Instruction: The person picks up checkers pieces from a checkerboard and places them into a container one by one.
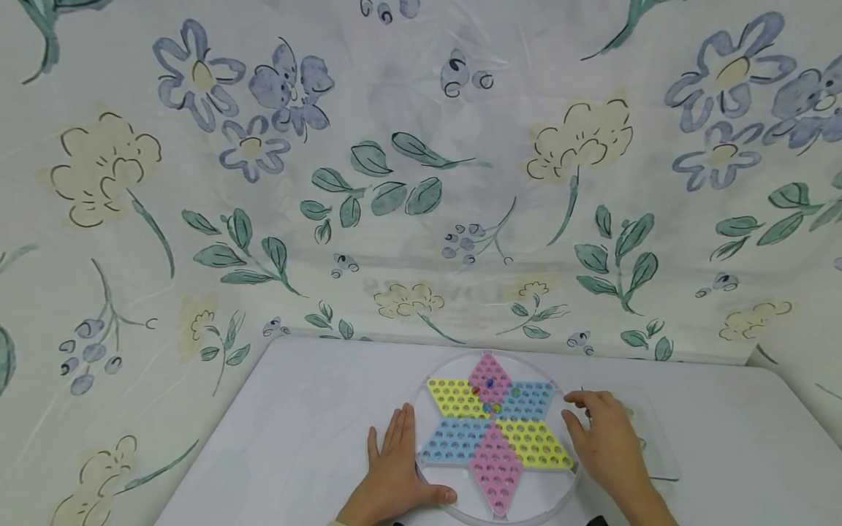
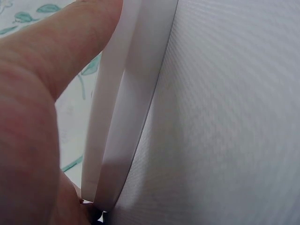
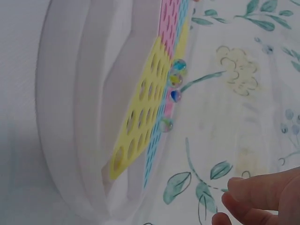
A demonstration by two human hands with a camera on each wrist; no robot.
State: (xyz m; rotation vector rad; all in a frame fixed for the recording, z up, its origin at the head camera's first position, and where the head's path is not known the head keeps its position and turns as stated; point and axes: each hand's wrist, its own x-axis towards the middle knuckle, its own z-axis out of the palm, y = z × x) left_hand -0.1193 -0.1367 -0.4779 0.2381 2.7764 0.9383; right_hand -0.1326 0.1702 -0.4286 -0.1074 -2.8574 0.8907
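Observation:
A round white Chinese checkers board (image 1: 454, 478) has a pink, yellow and blue star with rows of holes. Several glass marbles sit in its upper half, among them a blue marble (image 1: 490, 383), a red marble (image 1: 476, 391) and a green marble (image 1: 515, 393). My left hand (image 1: 395, 467) lies along the board's left side, fingers straight and thumb at the rim (image 2: 112, 108). Just off the right edge, my right hand (image 1: 608, 435) hovers with fingers bent and a gap between thumb and forefinger. Nothing shows between these fingertips in the right wrist view.
A clear, flat plastic tray (image 1: 661, 446) lies right of the board, partly covered by my right hand and forearm, with small greenish things in it. The white table (image 1: 289, 409) meets a flower-patterned cloth (image 1: 408, 241) at the back and sides.

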